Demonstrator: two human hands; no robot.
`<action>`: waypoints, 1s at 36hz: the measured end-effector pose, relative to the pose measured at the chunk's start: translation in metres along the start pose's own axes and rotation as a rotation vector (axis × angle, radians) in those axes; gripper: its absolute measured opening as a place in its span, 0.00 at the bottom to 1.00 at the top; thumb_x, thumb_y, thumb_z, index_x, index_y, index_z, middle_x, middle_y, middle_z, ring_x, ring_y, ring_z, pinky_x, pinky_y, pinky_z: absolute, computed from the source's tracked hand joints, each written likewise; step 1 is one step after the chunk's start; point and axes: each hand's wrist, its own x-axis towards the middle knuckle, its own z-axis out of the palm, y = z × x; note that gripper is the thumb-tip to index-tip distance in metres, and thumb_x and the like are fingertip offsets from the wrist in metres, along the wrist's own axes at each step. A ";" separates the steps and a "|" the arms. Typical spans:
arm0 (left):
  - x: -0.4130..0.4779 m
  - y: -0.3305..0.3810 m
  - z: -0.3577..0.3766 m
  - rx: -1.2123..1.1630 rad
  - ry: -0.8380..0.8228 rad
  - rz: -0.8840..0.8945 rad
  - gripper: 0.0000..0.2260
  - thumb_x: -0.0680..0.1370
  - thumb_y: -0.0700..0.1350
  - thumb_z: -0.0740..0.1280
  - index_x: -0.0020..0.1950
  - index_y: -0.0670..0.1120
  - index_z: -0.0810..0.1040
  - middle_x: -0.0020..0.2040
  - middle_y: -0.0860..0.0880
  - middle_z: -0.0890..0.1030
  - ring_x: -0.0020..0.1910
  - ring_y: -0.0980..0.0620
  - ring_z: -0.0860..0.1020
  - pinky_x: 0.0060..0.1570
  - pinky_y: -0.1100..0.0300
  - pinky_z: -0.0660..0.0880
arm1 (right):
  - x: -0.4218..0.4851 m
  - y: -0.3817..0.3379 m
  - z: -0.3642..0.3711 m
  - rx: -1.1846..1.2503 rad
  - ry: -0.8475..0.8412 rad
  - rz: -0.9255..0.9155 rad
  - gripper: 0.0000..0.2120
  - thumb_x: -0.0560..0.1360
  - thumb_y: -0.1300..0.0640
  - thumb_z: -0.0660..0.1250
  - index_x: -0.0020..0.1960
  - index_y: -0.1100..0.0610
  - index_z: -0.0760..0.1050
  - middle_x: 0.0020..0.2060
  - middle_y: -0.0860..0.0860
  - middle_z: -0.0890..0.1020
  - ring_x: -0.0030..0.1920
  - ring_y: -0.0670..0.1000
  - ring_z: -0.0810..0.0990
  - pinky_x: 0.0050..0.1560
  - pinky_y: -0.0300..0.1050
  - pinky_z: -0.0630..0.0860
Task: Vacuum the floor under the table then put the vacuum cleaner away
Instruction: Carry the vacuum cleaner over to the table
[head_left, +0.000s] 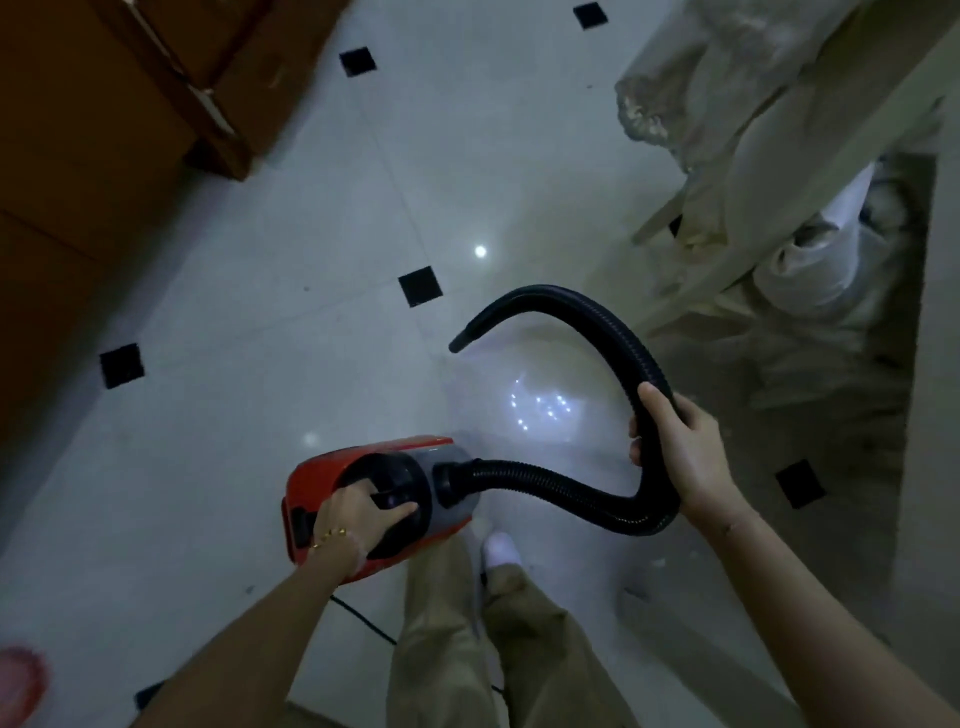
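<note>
A small red and grey vacuum cleaner (332, 467) hangs above the white tiled floor (311, 260). My left hand (358, 519) grips its black carry handle from above. A black ribbed hose (587, 312) leaves the front of the vacuum, loops right and arches back over to the left. Its tapered nozzle tip (460, 343) points down-left, off the floor. My right hand (680, 447) is closed around the hose at the right side of the loop. The pale table (810, 171) stands at the right, its underside dark.
A brown wooden cabinet (104, 130) fills the upper left. Cloth-covered bundles (810, 270) sit under the table at the right. A thin black power cord (363, 618) trails on the floor behind the vacuum. My legs and a white-socked foot (501, 551) are below. A red object (21, 680) lies bottom left.
</note>
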 end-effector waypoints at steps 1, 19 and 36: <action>0.016 0.006 0.003 0.015 -0.018 0.017 0.25 0.67 0.63 0.72 0.52 0.44 0.79 0.47 0.45 0.83 0.47 0.45 0.80 0.41 0.59 0.74 | 0.009 0.006 0.001 0.006 0.018 0.007 0.15 0.78 0.50 0.63 0.44 0.62 0.74 0.32 0.55 0.75 0.28 0.51 0.73 0.29 0.39 0.72; 0.187 0.092 0.102 0.295 -0.229 0.221 0.25 0.69 0.62 0.71 0.55 0.43 0.77 0.50 0.43 0.82 0.50 0.42 0.79 0.48 0.54 0.76 | 0.096 0.135 -0.017 0.070 0.365 0.150 0.13 0.79 0.50 0.62 0.42 0.59 0.72 0.31 0.53 0.76 0.27 0.48 0.75 0.31 0.39 0.73; 0.213 0.105 0.183 0.449 -0.177 0.382 0.21 0.71 0.59 0.70 0.51 0.42 0.78 0.46 0.44 0.82 0.43 0.46 0.78 0.42 0.57 0.73 | 0.108 0.240 -0.032 0.161 0.433 0.280 0.13 0.79 0.50 0.62 0.42 0.58 0.73 0.31 0.54 0.75 0.26 0.49 0.74 0.28 0.39 0.73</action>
